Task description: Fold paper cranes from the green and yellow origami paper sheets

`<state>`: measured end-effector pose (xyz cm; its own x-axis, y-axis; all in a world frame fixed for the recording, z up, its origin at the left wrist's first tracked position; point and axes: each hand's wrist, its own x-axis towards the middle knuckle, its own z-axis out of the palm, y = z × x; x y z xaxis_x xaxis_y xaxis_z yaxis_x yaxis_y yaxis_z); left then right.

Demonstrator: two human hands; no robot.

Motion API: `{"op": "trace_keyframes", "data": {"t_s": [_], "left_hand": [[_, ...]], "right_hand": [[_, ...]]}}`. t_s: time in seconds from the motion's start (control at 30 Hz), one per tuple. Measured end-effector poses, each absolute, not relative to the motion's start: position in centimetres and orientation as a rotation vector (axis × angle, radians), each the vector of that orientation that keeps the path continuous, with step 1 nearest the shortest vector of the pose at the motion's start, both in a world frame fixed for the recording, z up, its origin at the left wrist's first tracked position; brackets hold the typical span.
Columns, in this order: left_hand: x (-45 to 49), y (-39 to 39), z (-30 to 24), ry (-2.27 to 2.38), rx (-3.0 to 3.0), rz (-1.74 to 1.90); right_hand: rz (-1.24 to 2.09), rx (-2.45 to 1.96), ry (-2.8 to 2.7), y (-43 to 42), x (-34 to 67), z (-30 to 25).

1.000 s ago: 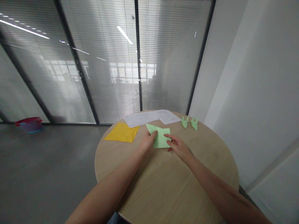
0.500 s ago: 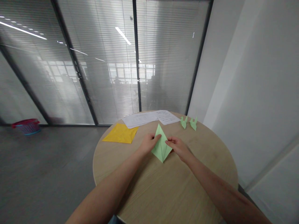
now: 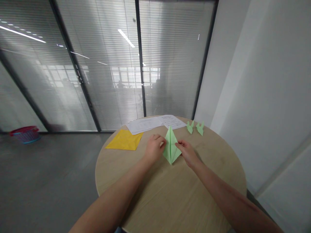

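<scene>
Far left on the grey floor, by the glass wall w/ blinds (image 3: 109, 64), sits a red plastic basket (image 3: 24, 134), well apart from everything else. On the round light-wood table (image 3: 170, 194), going rightwards: a flat yellow folded paper sheet (image 3: 124, 140) near the far-left rim, then white printed paper sheets (image 3: 155, 123) at the far edge.

Next comes the left hand (image 3: 154, 149), fingers curled, thumb & fingertips pinching the left edge of the green kite-shaped folded paper (image 3: 171, 145). That paper stands btwn both hands, a bit past table centre, long point up & away, short point down by the tabletop. Can't tell if the lower tip touches the wood. The right hand (image 3: 187, 152) mirrors the other, pinching the right edge w/ the other fingers tucked.

Beyond it, near the far-right rim, are two small green folded paper figures (image 3: 190, 127), side by side, just apart. A plain white wall (image 3: 255, 81) closes the right.

Risks, imo: the grip is at the edges only, so an uneven pull from one side could skew the centre crease or tear the paper at a fold. Nothing presses the layers flat, so they could slip & leave flaps misaligned. A forearm sweep could nudge the yellow sheet.
</scene>
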<state>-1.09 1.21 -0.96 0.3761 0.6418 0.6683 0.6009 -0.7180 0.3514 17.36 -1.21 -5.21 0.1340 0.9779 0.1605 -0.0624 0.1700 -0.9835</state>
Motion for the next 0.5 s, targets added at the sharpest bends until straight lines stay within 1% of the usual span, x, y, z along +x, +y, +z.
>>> {"op": "trace_keyframes", "data": {"t_s": [0.07, 0.17, 0.33, 0.5], "left_hand": [[-0.9, 0.9, -1.0, 1.067, 2.638, 1.217], [-0.6, 0.5, -1.1, 0.978, 2.571, 1.166], [-0.4, -0.2, -1.0, 0.953, 2.311, 1.194], [-0.4, -0.6, -0.7, 0.915, 2.337, 1.201]], "right_hand": [[1.025, -1.077, -1.149, -1.3, 17.3, -5.2], [0.992, -1.054, -1.196, -1.3, 17.2, -5.0], [0.860, -1.069, -1.290, -1.6, 17.2, -4.5], [0.813, -1.045, -1.264, -1.6, 17.2, -4.3]]}}
